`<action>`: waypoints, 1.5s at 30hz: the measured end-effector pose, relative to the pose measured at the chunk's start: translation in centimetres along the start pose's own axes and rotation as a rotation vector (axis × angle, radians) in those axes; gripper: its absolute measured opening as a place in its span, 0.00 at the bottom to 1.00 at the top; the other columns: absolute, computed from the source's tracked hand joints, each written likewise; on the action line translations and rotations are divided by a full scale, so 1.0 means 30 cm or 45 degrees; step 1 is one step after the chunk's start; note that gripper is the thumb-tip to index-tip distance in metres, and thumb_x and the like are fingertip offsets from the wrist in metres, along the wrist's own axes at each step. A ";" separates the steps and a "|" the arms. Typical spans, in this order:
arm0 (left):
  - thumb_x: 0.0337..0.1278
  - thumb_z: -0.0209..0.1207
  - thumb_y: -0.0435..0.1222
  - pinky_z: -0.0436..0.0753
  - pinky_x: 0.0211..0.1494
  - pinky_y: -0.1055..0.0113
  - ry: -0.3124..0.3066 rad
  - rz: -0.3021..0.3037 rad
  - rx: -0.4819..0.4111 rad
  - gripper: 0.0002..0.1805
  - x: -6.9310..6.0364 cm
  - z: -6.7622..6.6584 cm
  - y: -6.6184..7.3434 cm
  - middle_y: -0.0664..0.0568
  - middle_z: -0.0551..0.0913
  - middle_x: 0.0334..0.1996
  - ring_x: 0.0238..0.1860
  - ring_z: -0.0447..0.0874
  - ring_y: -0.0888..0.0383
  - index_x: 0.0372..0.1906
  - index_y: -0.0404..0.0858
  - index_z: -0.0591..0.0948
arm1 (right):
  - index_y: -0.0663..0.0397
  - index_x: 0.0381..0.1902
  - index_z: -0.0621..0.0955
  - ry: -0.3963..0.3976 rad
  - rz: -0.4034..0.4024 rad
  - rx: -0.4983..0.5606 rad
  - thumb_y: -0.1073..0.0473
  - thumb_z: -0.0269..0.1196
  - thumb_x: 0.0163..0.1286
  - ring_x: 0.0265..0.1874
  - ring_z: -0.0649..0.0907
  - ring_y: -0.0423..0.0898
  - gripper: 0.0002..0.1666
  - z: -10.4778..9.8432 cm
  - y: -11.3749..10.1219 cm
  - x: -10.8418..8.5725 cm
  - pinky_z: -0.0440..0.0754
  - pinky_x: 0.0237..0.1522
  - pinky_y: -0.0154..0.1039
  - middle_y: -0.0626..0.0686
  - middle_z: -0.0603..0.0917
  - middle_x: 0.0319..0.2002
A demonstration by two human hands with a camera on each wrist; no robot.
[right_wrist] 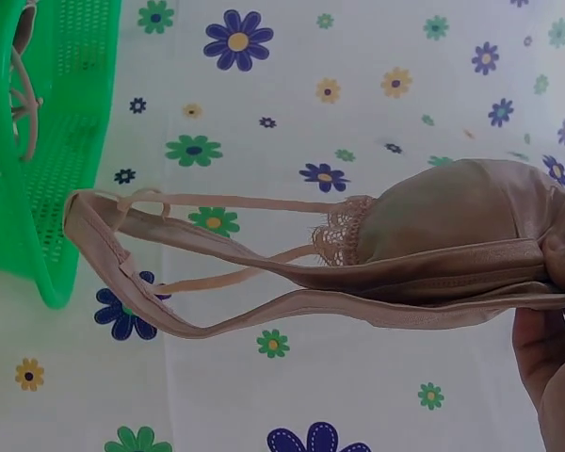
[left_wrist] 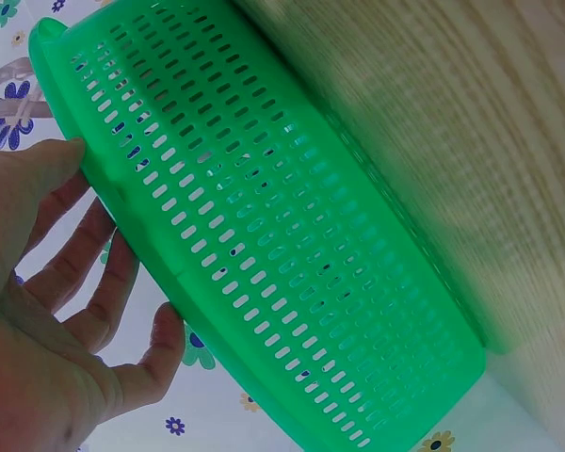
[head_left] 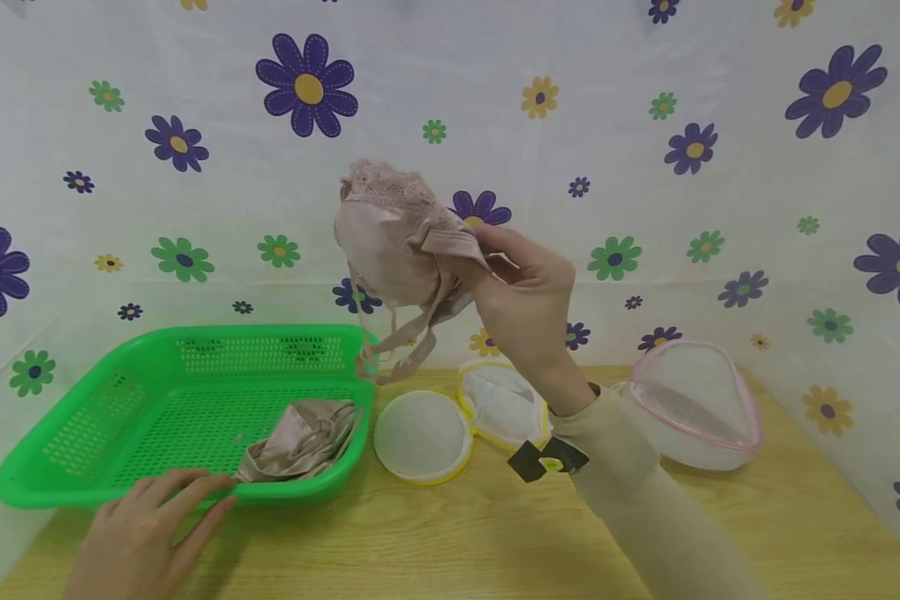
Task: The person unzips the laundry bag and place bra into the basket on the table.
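A beige bra (head_left: pixel 390 242) with molded cups and lace edging hangs in the air above the table. My right hand (head_left: pixel 528 292) pinches it by the band, and its straps dangle toward the basket side. In the right wrist view the bra (right_wrist: pixel 443 226) stretches sideways from the fingers, its straps forming a loop. My left hand (head_left: pixel 146 529) holds the near rim of a green plastic basket (head_left: pixel 150 333), thumb outside and fingers over the edge. Another beige garment (head_left: pixel 300 437) lies crumpled in the basket's near right corner.
Right of the basket lies a round white mesh case with yellow trim (head_left: pixel 423 437), opened into two halves. A white mesh laundry bag with pink edging (head_left: pixel 693 404) stands at the far right. A flower-print sheet (head_left: pixel 435 50) covers the walls around the wooden table (head_left: pixel 450 542).
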State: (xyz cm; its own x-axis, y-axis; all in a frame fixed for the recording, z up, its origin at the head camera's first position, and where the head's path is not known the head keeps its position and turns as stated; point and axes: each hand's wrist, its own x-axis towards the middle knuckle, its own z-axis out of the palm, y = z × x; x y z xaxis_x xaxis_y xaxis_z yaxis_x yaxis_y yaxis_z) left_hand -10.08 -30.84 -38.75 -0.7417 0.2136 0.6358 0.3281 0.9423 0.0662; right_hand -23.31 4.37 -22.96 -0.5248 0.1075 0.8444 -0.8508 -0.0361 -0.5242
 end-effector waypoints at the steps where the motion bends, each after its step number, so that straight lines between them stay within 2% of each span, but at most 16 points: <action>1: 0.57 0.70 0.46 0.78 0.32 0.35 -0.004 -0.004 0.001 0.11 0.001 0.000 0.000 0.52 0.88 0.37 0.38 0.86 0.42 0.43 0.50 0.89 | 0.77 0.40 0.86 -0.003 0.002 0.013 0.78 0.72 0.55 0.36 0.89 0.39 0.13 0.011 0.001 -0.002 0.90 0.45 0.43 0.72 0.88 0.38; 4: 0.54 0.72 0.44 0.78 0.33 0.34 -0.024 -0.022 0.006 0.11 0.005 0.001 0.004 0.52 0.88 0.38 0.39 0.86 0.41 0.43 0.50 0.89 | 0.77 0.41 0.86 -0.026 0.011 0.023 0.78 0.71 0.56 0.36 0.88 0.41 0.13 0.044 0.010 -0.010 0.89 0.46 0.46 0.72 0.88 0.38; 6: 0.54 0.72 0.43 0.78 0.34 0.34 -0.027 -0.025 0.006 0.12 0.005 0.002 0.006 0.52 0.88 0.38 0.39 0.86 0.41 0.43 0.50 0.89 | 0.77 0.41 0.86 -0.050 0.014 0.029 0.78 0.70 0.57 0.36 0.89 0.48 0.12 0.068 0.021 -0.020 0.90 0.45 0.46 0.72 0.88 0.39; 11: 0.59 0.69 0.48 0.79 0.35 0.34 0.003 -0.009 -0.003 0.11 0.001 0.004 0.004 0.52 0.89 0.38 0.39 0.86 0.41 0.43 0.49 0.89 | 0.75 0.42 0.86 -0.113 0.010 0.037 0.76 0.68 0.60 0.36 0.89 0.61 0.11 0.134 0.052 -0.054 0.90 0.42 0.45 0.70 0.89 0.40; 17: 0.57 0.70 0.47 0.78 0.34 0.33 0.010 -0.015 -0.008 0.11 -0.001 0.003 0.005 0.52 0.89 0.38 0.39 0.86 0.41 0.43 0.50 0.89 | 0.73 0.41 0.87 -0.216 -0.009 -0.005 0.77 0.67 0.59 0.34 0.90 0.58 0.11 0.199 0.084 -0.113 0.89 0.41 0.38 0.67 0.90 0.38; 27: 0.53 0.73 0.44 0.78 0.35 0.33 -0.022 -0.035 0.000 0.11 0.001 -0.002 0.005 0.53 0.89 0.38 0.39 0.86 0.41 0.42 0.50 0.89 | 0.65 0.44 0.89 -0.634 -0.111 -0.262 0.75 0.66 0.59 0.39 0.89 0.47 0.15 0.258 0.208 -0.254 0.85 0.45 0.28 0.58 0.91 0.41; 30: 0.51 0.74 0.44 0.78 0.35 0.33 -0.023 -0.045 0.002 0.12 0.001 -0.001 0.006 0.53 0.89 0.38 0.39 0.86 0.41 0.42 0.50 0.89 | 0.62 0.44 0.89 -0.741 -0.179 -0.372 0.75 0.67 0.59 0.41 0.89 0.45 0.16 0.272 0.240 -0.294 0.82 0.48 0.24 0.55 0.92 0.41; 34: 0.52 0.74 0.44 0.78 0.35 0.33 -0.004 -0.054 -0.004 0.12 0.000 0.001 0.005 0.53 0.89 0.38 0.39 0.86 0.41 0.42 0.49 0.89 | 0.56 0.44 0.90 -0.913 -0.267 -0.534 0.74 0.66 0.60 0.46 0.89 0.44 0.17 0.290 0.259 -0.336 0.82 0.54 0.27 0.50 0.92 0.43; 39: 0.60 0.68 0.51 0.78 0.34 0.33 0.036 -0.020 -0.013 0.12 -0.003 0.004 -0.001 0.53 0.88 0.37 0.38 0.86 0.41 0.42 0.49 0.89 | 0.46 0.42 0.89 -1.181 -0.307 -0.795 0.71 0.65 0.62 0.52 0.87 0.41 0.17 0.313 0.266 -0.375 0.82 0.55 0.28 0.43 0.91 0.47; 41: 0.62 0.66 0.53 0.78 0.33 0.33 0.042 -0.007 -0.013 0.14 -0.003 0.007 -0.003 0.53 0.88 0.37 0.38 0.86 0.41 0.42 0.49 0.89 | 0.43 0.41 0.89 -1.241 -0.320 -0.892 0.69 0.64 0.63 0.53 0.85 0.40 0.16 0.318 0.269 -0.385 0.81 0.55 0.28 0.41 0.91 0.47; 45: 0.63 0.65 0.54 0.78 0.32 0.33 0.047 0.004 -0.016 0.15 -0.001 0.010 -0.006 0.52 0.88 0.37 0.37 0.86 0.41 0.42 0.48 0.89 | 0.44 0.42 0.90 -1.240 -0.344 -0.961 0.68 0.63 0.65 0.52 0.84 0.43 0.16 0.314 0.267 -0.389 0.79 0.58 0.32 0.44 0.89 0.46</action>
State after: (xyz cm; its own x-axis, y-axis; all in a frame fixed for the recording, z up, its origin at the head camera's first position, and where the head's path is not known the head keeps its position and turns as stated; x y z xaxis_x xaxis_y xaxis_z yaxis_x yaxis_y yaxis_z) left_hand -10.28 -30.94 -39.01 -0.7188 0.2071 0.6637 0.3383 0.9382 0.0737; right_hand -24.25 -6.54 -35.97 -0.4114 -0.7641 0.4969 -0.8758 0.4823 0.0166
